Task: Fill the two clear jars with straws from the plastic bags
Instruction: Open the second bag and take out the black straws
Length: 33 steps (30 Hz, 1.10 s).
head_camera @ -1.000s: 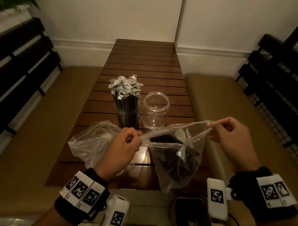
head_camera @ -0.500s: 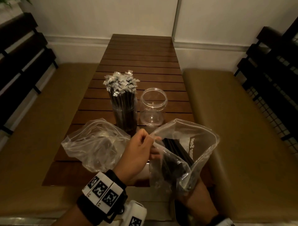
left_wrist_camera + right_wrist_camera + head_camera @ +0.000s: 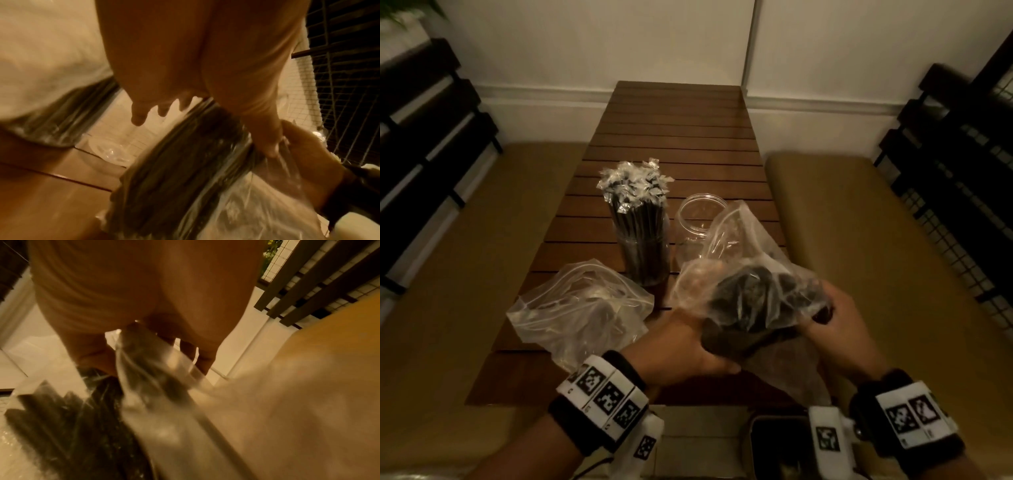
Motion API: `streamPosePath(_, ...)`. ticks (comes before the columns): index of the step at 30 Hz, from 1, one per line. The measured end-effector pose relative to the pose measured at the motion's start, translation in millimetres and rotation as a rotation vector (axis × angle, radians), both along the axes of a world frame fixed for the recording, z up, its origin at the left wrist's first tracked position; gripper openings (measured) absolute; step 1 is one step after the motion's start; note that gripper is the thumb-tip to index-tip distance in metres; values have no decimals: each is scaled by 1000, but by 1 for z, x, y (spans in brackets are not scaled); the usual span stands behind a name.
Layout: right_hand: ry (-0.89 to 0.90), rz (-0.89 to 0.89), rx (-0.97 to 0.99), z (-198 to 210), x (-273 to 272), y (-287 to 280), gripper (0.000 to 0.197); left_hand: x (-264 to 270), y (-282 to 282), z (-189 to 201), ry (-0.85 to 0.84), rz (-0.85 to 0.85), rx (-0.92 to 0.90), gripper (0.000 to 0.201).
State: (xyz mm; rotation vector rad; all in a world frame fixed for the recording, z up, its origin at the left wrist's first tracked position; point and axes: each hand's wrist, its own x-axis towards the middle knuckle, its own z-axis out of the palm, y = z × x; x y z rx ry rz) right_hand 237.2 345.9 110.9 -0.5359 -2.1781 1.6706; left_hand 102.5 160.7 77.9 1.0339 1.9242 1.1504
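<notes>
Head view: a slatted wooden table (image 3: 681, 113) runs away from the person between two cushioned benches. Near the middle of the table stands a jar (image 3: 645, 255) packed with upright black straws (image 3: 635, 192) in clear wrappers; just to its right stands an empty jar (image 3: 697, 228), partly hidden behind a raised plastic bag. A slack, crumpled bag (image 3: 580, 311) lies on the table toward its near left corner. Over the near edge, both hands hold up a second bag (image 3: 748, 294) containing a dark bundle of straws. The left hand (image 3: 681, 349) grasps the bundle's near end through the plastic, fingers curled under it. The right hand (image 3: 835, 325) grasps the bag's right side, fingers wrapped around it. Left wrist view, blurred: the left hand (image 3: 197, 68) is at the held bag (image 3: 205, 186), its thumb pressing the plastic against the right hand (image 3: 308, 154); the dark straws show through, and the empty jar (image 3: 115, 146) stands on the table behind. Right wrist view, blurred: the right hand (image 3: 144, 305) clasps gathered plastic of the bag (image 3: 164, 402), dark straws showing at lower left.
</notes>
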Motion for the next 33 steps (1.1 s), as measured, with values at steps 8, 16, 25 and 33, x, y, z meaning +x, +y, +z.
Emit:
streamPosePath(8,257,62,-690,-29,-40,-49,53,8,15,-24,-357,273,156,33)
streamPosePath(16,96,-162,116,-83,-40,-53,31,-3,4,-41,-366,324,172,44)
streamPosePath(25,45,-67,319,-106,-28,-42,27,-7,0,-50,-341,287,213,75)
streamPosePath(33,-88,-107,305,-125,-17,-41,16,0,-5,-51,-301,308,195,73)
